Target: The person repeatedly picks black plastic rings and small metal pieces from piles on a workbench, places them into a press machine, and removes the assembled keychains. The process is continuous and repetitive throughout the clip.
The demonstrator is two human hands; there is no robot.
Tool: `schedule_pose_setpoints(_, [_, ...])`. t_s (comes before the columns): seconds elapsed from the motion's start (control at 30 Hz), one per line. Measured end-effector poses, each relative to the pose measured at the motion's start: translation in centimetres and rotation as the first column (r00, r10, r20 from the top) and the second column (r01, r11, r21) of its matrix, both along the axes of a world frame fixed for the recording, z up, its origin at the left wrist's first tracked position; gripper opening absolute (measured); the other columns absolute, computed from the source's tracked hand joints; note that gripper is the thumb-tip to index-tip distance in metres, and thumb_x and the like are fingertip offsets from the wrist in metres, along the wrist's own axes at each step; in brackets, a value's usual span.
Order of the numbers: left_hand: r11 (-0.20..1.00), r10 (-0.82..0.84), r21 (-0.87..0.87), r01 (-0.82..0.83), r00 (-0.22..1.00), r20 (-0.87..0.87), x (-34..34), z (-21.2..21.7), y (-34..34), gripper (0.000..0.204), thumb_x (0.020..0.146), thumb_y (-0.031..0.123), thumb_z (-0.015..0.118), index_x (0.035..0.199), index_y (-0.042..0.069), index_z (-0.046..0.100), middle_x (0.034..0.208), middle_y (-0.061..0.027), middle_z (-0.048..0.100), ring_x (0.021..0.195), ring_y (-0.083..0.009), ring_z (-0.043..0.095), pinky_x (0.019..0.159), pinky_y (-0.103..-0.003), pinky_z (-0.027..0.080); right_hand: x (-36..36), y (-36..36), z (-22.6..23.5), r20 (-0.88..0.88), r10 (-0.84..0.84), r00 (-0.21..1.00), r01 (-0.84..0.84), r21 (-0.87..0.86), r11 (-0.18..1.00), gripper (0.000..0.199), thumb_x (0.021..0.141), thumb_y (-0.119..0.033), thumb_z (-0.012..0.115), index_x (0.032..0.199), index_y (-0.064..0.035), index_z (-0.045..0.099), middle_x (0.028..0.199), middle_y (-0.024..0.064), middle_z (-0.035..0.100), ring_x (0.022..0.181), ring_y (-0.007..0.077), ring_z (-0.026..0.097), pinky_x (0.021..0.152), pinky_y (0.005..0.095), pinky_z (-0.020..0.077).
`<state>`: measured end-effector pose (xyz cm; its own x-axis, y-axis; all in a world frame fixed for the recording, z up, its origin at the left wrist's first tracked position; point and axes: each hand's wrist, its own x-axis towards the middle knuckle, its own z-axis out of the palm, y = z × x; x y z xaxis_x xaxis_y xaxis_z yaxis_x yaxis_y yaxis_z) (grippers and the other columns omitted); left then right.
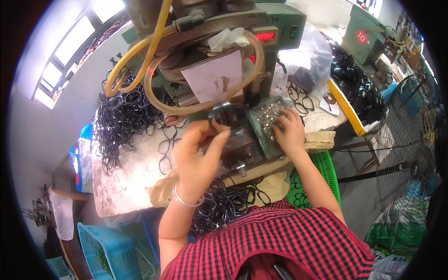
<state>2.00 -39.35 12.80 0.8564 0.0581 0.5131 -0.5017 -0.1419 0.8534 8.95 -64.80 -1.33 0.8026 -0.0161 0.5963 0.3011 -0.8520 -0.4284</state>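
Note:
My left hand (199,151), with a bangle at the wrist, pinches a dark eyeglass frame (227,108) between thumb and forefinger. The frame is slightly blurred and sits over the metal bed of a green bench machine (285,29). To the right of that bed stands a green tray (261,135) heaped with small shiny metal pieces (268,117). My right hand (290,133) reaches into the heap, its fingers bent and drawn together on the pieces. Whatever its fingertips hold is too small to make out.
A big tangle of dark eyeglass frames (125,116) lies at the left of the worktable (122,191). More frames (217,205) rest near my lap. Yellow hoses (148,86) loop before the machine. At right are a frame-filled box (344,107), a green basket (328,170) and a fan (410,158).

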Motion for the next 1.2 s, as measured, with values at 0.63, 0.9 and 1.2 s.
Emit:
schedule_pose_setpoints(0.63, [0.888,0.340,0.233,-0.396,0.908,0.245,-4.7,-4.4,5.0,0.032,0.086,-0.013,0.065,0.117,-0.005,0.063,0.119,-0.0189,0.068,0.112,-0.0267,0.066,0.101,-0.037,0.052,-0.5,0.8,-0.3,0.141,0.009,0.990,-0.011,0.011,1.000,0.009,0.080,-0.007,0.072,0.089,-0.0059,0.070,0.097,0.0102,0.071,0.090,0.0331,0.065,0.080,0.0413,0.0524])
schedule_pose_setpoints(0.9, [0.137,0.237,0.980,-0.145,0.965,0.110,1.2,-12.5,21.7,0.027,0.078,-0.002,0.068,0.097,0.015,0.078,0.156,-0.0145,0.042,0.130,-0.0366,0.051,0.112,-0.045,0.042,-0.5,0.8,1.1,0.038,-0.013,0.999,0.022,-0.242,0.970,0.020,0.081,-0.013,0.074,0.100,-0.0071,0.069,0.116,0.0098,0.066,0.114,0.0355,0.057,0.086,0.0472,0.0510])
schedule_pose_setpoints(1.2, [0.345,0.617,0.860,-0.376,0.781,0.094,13.3,-15.5,26.6,0.022,0.091,0.021,0.060,0.099,0.002,0.069,0.131,-0.0187,0.062,0.109,-0.0425,0.058,0.099,-0.046,0.046,0.7,1.9,1.6,0.154,0.081,0.985,-0.071,-0.066,0.995,0.009,0.076,-0.009,0.070,0.082,-0.0066,0.065,0.087,0.0114,0.066,0.089,0.0354,0.063,0.072,0.0448,0.0519])
